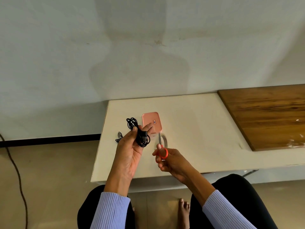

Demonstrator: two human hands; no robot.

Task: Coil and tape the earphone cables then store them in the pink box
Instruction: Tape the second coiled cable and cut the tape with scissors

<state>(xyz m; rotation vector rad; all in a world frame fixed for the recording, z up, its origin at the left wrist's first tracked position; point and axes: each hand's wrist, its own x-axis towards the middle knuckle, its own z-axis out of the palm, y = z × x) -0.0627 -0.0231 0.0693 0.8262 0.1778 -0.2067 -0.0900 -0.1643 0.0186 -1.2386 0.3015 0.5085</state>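
**Coiled earphone cable held up beside scissors over a pale table**

A pale wall (148,47) fills the upper half of the view. Below it, a cream table (198,129) is seen from above, with a dark wooden board (267,116) lying on its far right part. A tan floor (49,171) spreads to the left, crossed by a dark cord (15,169). At the bottom edge, black-clad legs and a bare foot (184,210) are seen, and two lilac ribbed sleeves (112,210) reach up toward the table.

The left hand (130,152) is raised palm-up over the table's left part. A bundle of black earphone cable (138,133) is pinched in it, the thumb pressed on the coil from the left and the fingers curled behind it. Loops of the cable stand above the thumb and hang below the fingers.

The right hand (170,160) is held lower and to the right, its fingers threaded through the orange handles of a pair of scissors (160,146). The blades are pointed away, toward the pink box; whether they are parted cannot be told.

The pink box (151,121) is set on the table just behind the left fingertips, its lid on and a small label on top. A clear tape roll (165,140) is lying just in front of the box, under the blades. A second small black cable (119,137) is lying on the table's left edge, partly hidden by the left hand.
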